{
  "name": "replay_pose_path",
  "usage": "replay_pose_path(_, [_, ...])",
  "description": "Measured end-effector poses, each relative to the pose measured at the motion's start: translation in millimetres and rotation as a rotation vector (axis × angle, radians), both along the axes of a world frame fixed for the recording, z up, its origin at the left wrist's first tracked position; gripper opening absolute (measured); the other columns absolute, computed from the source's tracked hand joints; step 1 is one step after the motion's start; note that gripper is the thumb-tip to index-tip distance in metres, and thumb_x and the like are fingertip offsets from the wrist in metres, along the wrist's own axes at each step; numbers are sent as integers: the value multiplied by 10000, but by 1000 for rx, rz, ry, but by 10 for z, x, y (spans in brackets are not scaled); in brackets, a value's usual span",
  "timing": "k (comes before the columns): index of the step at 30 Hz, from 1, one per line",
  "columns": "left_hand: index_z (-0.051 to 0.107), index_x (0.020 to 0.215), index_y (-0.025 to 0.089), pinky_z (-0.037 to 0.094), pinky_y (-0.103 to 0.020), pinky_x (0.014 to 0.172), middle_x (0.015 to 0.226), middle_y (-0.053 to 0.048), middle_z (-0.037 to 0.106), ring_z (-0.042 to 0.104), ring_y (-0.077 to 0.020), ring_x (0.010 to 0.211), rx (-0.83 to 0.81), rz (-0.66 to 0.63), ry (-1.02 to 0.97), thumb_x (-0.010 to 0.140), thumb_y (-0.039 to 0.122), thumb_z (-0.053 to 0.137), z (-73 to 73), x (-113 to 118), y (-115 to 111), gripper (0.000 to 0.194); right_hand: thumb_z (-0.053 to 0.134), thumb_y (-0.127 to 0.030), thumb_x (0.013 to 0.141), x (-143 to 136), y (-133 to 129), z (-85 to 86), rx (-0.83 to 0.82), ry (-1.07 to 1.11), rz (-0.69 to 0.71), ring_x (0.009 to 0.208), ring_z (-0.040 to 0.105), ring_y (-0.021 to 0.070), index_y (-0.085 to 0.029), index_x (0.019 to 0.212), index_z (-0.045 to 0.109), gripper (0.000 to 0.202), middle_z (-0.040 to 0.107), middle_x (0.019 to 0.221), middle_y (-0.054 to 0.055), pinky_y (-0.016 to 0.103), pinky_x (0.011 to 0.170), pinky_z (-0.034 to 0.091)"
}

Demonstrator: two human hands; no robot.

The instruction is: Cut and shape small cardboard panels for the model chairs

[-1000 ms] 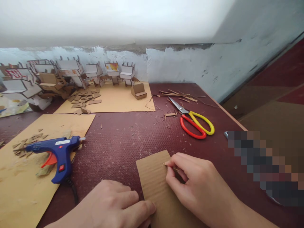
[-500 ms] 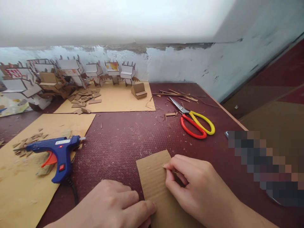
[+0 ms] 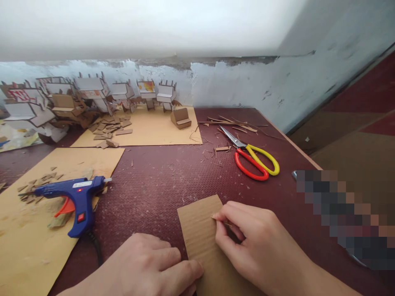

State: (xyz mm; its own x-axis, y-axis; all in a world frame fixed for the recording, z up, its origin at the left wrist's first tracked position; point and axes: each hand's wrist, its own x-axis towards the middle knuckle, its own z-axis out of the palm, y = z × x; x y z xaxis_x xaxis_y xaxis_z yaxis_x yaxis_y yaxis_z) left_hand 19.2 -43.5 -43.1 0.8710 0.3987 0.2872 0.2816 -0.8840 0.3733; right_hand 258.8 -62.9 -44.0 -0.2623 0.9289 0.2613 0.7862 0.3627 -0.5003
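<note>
A corrugated cardboard piece (image 3: 200, 222) lies on the dark red table in front of me. My left hand (image 3: 160, 263) is closed at its left edge, fingers curled and one fingertip pressed on the board. Over the cardboard's right side, my right hand (image 3: 249, 234) pinches a thin brown sliver (image 3: 213, 217) between thumb and forefinger. The sliver's tip points left and stays close to the cardboard surface. Most of it is hidden by the fingers, so its exact kind does not show. The lower end of the cardboard runs under my right hand and out of view.
Left lies a blue glue gun (image 3: 82, 201), its red light lit. Scissors (image 3: 247, 152) with red and yellow handles rest beyond my right hand. Cardboard scraps (image 3: 108, 127) and small cardboard models (image 3: 166, 94) stand at the back by the wall. A blurred-out object (image 3: 345, 218) is at right.
Both hands and the cardboard keep the same position. Only a very slight shift of the whole view shows.
</note>
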Motion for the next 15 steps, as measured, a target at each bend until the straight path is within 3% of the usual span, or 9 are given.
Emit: replay_pose_path(15, [703, 1006, 196, 436, -295, 461, 635, 52, 648, 629, -123, 499, 21, 11, -15, 1114, 278, 391, 0, -16, -10, 339, 523, -105, 897, 30, 28, -5, -8, -10, -40, 549, 507, 124, -203, 738, 615, 209, 562, 647, -34, 283, 549, 350])
